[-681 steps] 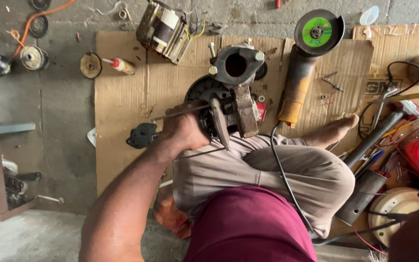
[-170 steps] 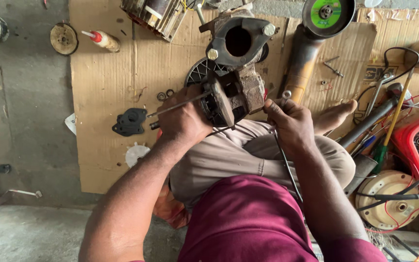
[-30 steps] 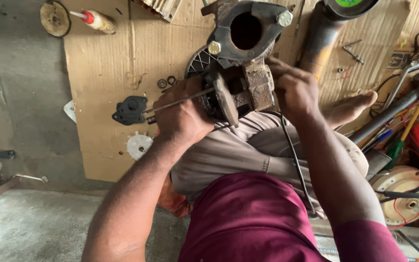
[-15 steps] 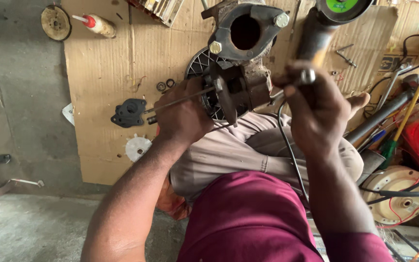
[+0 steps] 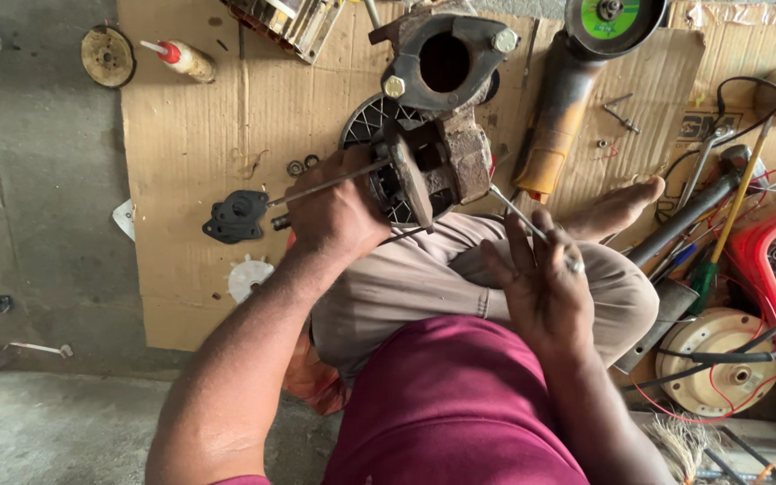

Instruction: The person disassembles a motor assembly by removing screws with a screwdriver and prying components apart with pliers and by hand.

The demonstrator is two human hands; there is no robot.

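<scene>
Rusty motor part [image 5: 433,171] on the lap, 1 long bolt [image 5: 515,212] going in

It sat on the person's knee over the cardboard [image 5: 199,117]. The left hand [image 5: 334,216] was wrapped tight around its rod [image 5: 316,187]. The right hand [image 5: 545,287] pinched the thin bolt with 2 fingers, the others spread. I think the bolt could slip and fall among the tools if the pinch loosened.

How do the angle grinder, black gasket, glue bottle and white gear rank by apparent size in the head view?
1. Angle grinder, clearly largest.
2. Black gasket.
3. Glue bottle, close to the gasket, so unsure.
4. White gear.
</scene>
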